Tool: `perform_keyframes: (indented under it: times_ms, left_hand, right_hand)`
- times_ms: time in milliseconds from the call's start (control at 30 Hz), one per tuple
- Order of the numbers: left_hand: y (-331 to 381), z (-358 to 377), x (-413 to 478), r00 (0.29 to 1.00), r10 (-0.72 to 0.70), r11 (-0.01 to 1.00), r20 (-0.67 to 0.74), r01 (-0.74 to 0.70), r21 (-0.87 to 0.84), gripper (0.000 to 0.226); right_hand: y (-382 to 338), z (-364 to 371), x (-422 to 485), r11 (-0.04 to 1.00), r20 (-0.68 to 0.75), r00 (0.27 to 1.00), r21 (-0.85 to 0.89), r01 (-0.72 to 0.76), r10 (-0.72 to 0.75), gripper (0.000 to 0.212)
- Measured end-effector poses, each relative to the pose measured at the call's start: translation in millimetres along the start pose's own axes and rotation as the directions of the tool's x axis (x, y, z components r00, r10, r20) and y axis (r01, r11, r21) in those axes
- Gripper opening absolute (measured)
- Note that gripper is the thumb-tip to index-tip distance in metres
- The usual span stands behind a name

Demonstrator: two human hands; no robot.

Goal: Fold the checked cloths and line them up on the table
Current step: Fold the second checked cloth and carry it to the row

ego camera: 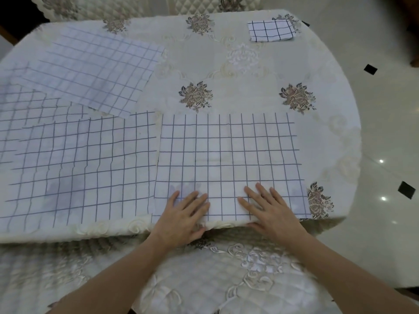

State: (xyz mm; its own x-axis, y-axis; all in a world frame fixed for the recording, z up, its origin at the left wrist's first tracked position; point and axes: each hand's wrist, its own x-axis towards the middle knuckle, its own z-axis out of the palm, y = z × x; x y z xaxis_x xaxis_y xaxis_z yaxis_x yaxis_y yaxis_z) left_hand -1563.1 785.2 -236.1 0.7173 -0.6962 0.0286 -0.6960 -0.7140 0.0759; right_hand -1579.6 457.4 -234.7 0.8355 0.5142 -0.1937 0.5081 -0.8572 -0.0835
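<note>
The left hand (183,214) and right hand (269,209) lie flat, fingers straight, on a checked cloth (226,159) spread at the table's (249,98) near edge. A folded cloth (271,30) sits at the table's far right, with unfolded cloths (79,155) on its left.

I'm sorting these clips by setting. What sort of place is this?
Most likely a home dining room: a rounded table under an embroidered floral tablecloth, a quilted chair cover at its far side, and a glossy tiled floor with small black insets.
</note>
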Motion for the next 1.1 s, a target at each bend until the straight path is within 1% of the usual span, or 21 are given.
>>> perform_keyframes:
  times_ms: [67, 133, 300, 400, 500, 633, 667, 800, 900, 967, 1033, 1100]
  left_hand:
    - [2.7, -1.4, -1.9, 1.0, -0.015, 1.0, 0.027, 0.015, -0.003, 0.059]
    - [5.5, -2.6, -3.4, 0.998, -0.035, 0.999, 0.045, 0.035, -0.001, 0.057]
    - [8.5, -3.0, -7.0, 0.998, -0.056, 0.998, 0.035, 0.057, -0.035, 0.049]
    - [5.4, -4.2, -4.8, 0.997, -0.072, 0.994, 0.014, 0.073, -0.084, 0.044]
    - [-4.9, -3.8, -8.3, 0.995, -0.095, 0.985, 0.005, 0.095, -0.142, 0.044]
    - [-24.3, -8.3, -25.7, 0.99, -0.139, 0.975, 0.016, 0.14, -0.17, 0.047]
    - [-27.9, -8.7, -29.8, 0.988, -0.152, 0.971, 0.021, 0.153, -0.183, 0.046]
    - [-36.4, -7.7, -34.5, 0.985, -0.16, 0.951, 0.059, 0.17, -0.259, 0.044]
    - [-36.5, -12.5, -33.2, 0.987, -0.137, 0.942, 0.085, 0.156, -0.297, 0.055]
    - [-35.2, -14.1, -36.9, 0.985, -0.131, 0.935, 0.108, 0.16, -0.318, 0.053]
    - [-34.1, -13.5, -42.4, 0.98, -0.15, 0.916, 0.128, 0.187, -0.355, 0.047]
    - [-32.9, -13.5, -44.8, 0.973, -0.173, 0.894, 0.15, 0.219, -0.39, 0.047]
  right_hand:
    - [0.0, -1.5, -1.5, 1.0, 0.001, 1.0, 0.012, 0.006, -0.006, 0.069]
    - [0.8, -2.2, -4.3, 1.0, -0.004, 1.0, 0.023, 0.019, -0.019, 0.061]
    - [3.5, -3.6, -8.7, 0.998, -0.031, 0.999, 0.059, 0.03, -0.029, 0.049]
    - [9.9, -4.5, -6.7, 0.995, -0.022, 0.999, 0.089, 0.045, -0.043, 0.049]
    - [23.8, -8.8, -9.5, 0.987, -0.036, 0.998, 0.151, 0.058, -0.053, 0.05]
    - [52.7, -10.8, -25.3, 0.975, -0.04, 0.999, 0.223, -0.022, 0.032, 0.073]
    - [59.6, -10.1, -27.5, 0.974, -0.04, 0.999, 0.225, -0.028, 0.037, 0.075]
    - [74.5, -6.4, -28.7, 0.976, 0.0, 1.0, 0.217, 0.011, -0.012, 0.066]
    - [77.1, -5.7, -34.4, 0.973, -0.012, 1.0, 0.23, 0.03, -0.028, 0.06]
    - [76.7, -4.6, -42.2, 0.97, -0.016, 1.0, 0.243, 0.019, -0.016, 0.062]
    - [73.0, -4.0, -49.1, 0.964, -0.021, 1.0, 0.265, 0.009, -0.003, 0.071]
    - [71.7, -3.0, -52.8, 0.954, -0.042, 0.999, 0.298, 0.026, -0.014, 0.066]
